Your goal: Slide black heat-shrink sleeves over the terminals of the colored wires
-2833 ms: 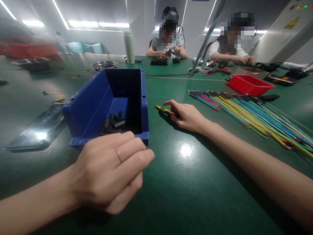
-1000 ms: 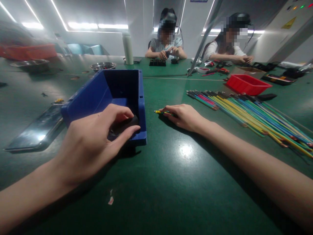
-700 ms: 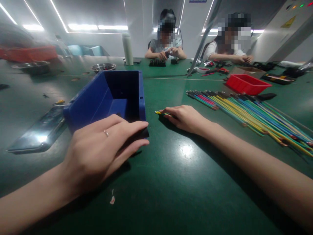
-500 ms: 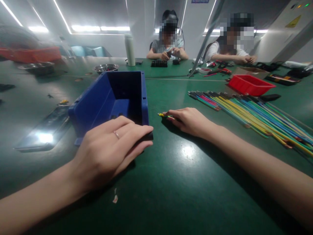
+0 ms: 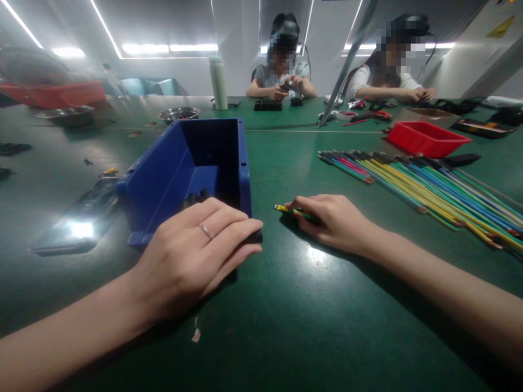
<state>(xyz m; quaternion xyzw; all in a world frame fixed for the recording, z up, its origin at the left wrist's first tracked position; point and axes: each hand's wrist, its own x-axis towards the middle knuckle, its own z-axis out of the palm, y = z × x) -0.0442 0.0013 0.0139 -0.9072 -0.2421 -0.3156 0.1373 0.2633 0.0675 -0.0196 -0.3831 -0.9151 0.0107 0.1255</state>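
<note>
Between the thumb and fingers of my left hand [image 5: 192, 250] is a short black sleeve [image 5: 257, 237], its end poking out at the fingertips. This hand is just in front of the blue bin [image 5: 153, 179], whose open side faces me. Several black pieces [image 5: 200, 196] lie inside the bin, partly hidden by my knuckles. To the right, my right hand [image 5: 335, 218] pinches a yellow-green wire [image 5: 281, 208] low over the green table, and a metal terminal shows at its tip. Most of the wire is covered by the fingers. The sleeve and the wire tip are apart.
A row of coloured wires [image 5: 412, 185] with black-covered ends lies at right, near a red tray [image 5: 429, 139]. A phone [image 5: 81, 218] is left of the bin. Behind stand a metal bowl [image 5: 180, 114] and a pale bottle [image 5: 218, 84]. Two people sit across the table.
My right hand has drawn the wire slightly closer to me, and more of its green length shows. My left hand still holds the black sleeve. The whole view has shifted slightly.
</note>
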